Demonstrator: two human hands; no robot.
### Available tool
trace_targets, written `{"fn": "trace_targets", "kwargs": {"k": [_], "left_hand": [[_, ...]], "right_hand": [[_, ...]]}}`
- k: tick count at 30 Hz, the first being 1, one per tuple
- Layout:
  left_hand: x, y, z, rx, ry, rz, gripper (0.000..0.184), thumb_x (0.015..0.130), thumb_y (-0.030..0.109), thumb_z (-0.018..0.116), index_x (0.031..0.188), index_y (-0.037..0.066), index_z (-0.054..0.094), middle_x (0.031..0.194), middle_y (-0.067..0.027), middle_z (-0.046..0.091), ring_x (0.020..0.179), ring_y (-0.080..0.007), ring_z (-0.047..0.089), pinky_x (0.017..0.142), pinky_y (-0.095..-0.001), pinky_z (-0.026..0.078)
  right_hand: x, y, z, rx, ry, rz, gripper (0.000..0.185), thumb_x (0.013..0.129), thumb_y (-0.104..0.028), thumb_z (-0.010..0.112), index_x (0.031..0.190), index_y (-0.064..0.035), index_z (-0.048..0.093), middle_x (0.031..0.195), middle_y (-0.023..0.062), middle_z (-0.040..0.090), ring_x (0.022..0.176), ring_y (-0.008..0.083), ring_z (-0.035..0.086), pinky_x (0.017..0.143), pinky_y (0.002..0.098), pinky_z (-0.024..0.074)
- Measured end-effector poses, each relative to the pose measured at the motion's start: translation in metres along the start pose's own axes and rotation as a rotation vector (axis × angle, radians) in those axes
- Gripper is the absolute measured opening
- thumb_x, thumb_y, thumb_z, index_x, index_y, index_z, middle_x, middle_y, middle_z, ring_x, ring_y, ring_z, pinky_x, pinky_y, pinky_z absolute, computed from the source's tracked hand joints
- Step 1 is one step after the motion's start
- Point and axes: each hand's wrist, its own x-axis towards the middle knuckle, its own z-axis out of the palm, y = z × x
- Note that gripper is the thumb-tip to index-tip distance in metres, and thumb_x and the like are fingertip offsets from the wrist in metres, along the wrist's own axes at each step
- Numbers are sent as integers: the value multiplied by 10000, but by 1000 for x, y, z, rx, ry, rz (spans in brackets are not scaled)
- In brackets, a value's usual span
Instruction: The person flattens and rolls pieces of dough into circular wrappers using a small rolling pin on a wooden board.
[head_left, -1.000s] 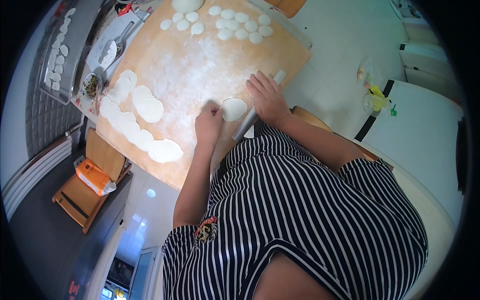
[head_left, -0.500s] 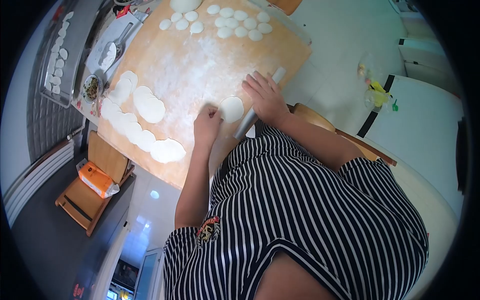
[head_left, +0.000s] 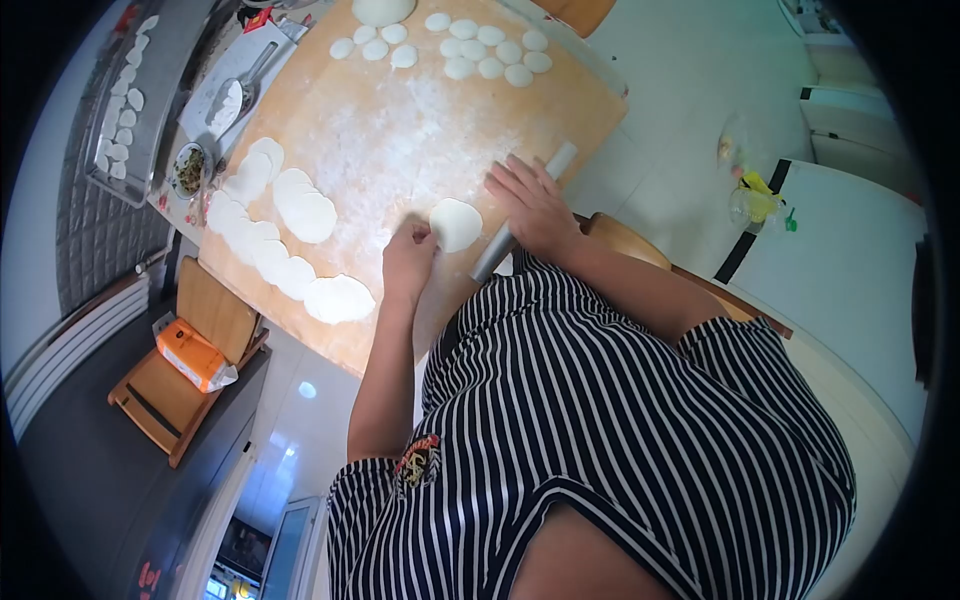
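A thin round dough wrapper (head_left: 457, 226) lies on the floured wooden board (head_left: 400, 150), close to its near edge. My left hand (head_left: 409, 262) is closed at the wrapper's left edge, thumb and fingertips pinching it. To the right, my right hand (head_left: 537, 207) rests over a rolling pin (head_left: 491, 258), palm on it and fingers stretched forward. The pin slants beside the wrapper, with a small gap between them. Overlapping rolled wrappers (head_left: 270, 252) lie along the board's left side, with a shorter overlapping stack (head_left: 305, 212) beside them.
Several small dough discs (head_left: 471, 49) and a larger dough lump (head_left: 384, 9) sit at the far side. Left of the board are a bowl of filling (head_left: 188, 170), a scoop with flour (head_left: 228, 103) and a metal tray (head_left: 140, 120). An orange package (head_left: 195, 355) lies on a chair.
The wrapper has shifted slightly left, away from the rolling pin, with my left hand at its edge. My right hand stays over the pin. The view has tilted a little.
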Motion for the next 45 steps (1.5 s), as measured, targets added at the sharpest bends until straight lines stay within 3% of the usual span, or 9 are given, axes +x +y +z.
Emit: {"fn": "trace_targets", "kwargs": {"k": [10, 13, 15, 23, 29, 32, 39, 43, 45], "left_hand": [[19, 13, 0, 292, 129, 242, 242, 916, 273, 737, 954, 34, 724, 961, -180, 743, 885, -386, 709, 814, -464, 548], [2, -2, -4, 48, 168, 27, 235, 923, 264, 722, 961, 32, 725, 950, -175, 751, 823, -382, 711, 784, -441, 560], [4, -36, 0, -389, -117, -143, 209, 930, 247, 708, 963, 42, 726, 942, -171, 759, 772, -382, 709, 756, -428, 567], [12, 9, -5, 332, 97, 253, 244, 928, 277, 739, 932, 37, 694, 926, -174, 724, 914, -391, 684, 851, -462, 529], [-15, -15, -10, -98, 93, -55, 259, 944, 294, 722, 974, 36, 718, 932, -190, 748, 897, -405, 706, 822, -479, 539], [-14, -23, -13, -163, -153, -169, 271, 950, 299, 723, 1011, 35, 725, 931, -188, 759, 882, -406, 714, 811, -474, 549], [-2, -3, -9, 276, 160, 324, 244, 886, 252, 747, 927, 30, 656, 937, -182, 713, 932, -398, 679, 863, -491, 526], [-28, -17, -9, 62, 183, -20, 258, 921, 270, 728, 1006, 31, 677, 954, -183, 735, 892, -407, 690, 843, -462, 544], [-31, -34, -10, -455, -7, -304, 297, 940, 306, 711, 1021, 22, 678, 953, -205, 730, 873, -399, 691, 823, -450, 542]], "right_hand": [[70, -24, 10, -15, 141, -1, 554, 865, -121, 591, 1416, -76, 616, 1469, 139, 594, 1388, 335, 512, 1185, 552, 342], [16, -5, 15, -15, 130, -44, 553, 880, -112, 585, 1431, -79, 599, 1499, 136, 562, 1443, 334, 450, 1212, 544, 300], [7, -4, 5, 11, 12, -49, 564, 901, -106, 573, 1464, -80, 567, 1544, 132, 517, 1485, 331, 392, 1231, 535, 263], [99, -39, 15, -75, 38, 46, 578, 902, -84, 559, 1479, -109, 559, 1545, 122, 522, 1437, 323, 449, 1212, 502, 304], [11, -10, 7, 10, -2, -63, 549, 908, -97, 559, 1457, -98, 584, 1512, 144, 554, 1449, 343, 462, 1213, 542, 322], [36, -23, -4, 47, 76, -81, 536, 903, -100, 573, 1438, -91, 604, 1482, 143, 578, 1429, 350, 484, 1211, 545, 321], [73, -42, 12, -45, 108, -97, 490, 903, -153, 595, 1388, -94, 635, 1436, 124, 602, 1392, 331, 507, 1185, 519, 347], [4, -19, -3, 18, -38, -192, 473, 921, -228, 605, 1376, -101, 634, 1421, 94, 605, 1376, 309, 510, 1160, 505, 367], [4, -15, -3, 28, -35, -222, 470, 928, -261, 614, 1370, -102, 634, 1438, 94, 597, 1393, 308, 498, 1169, 505, 359]]}}
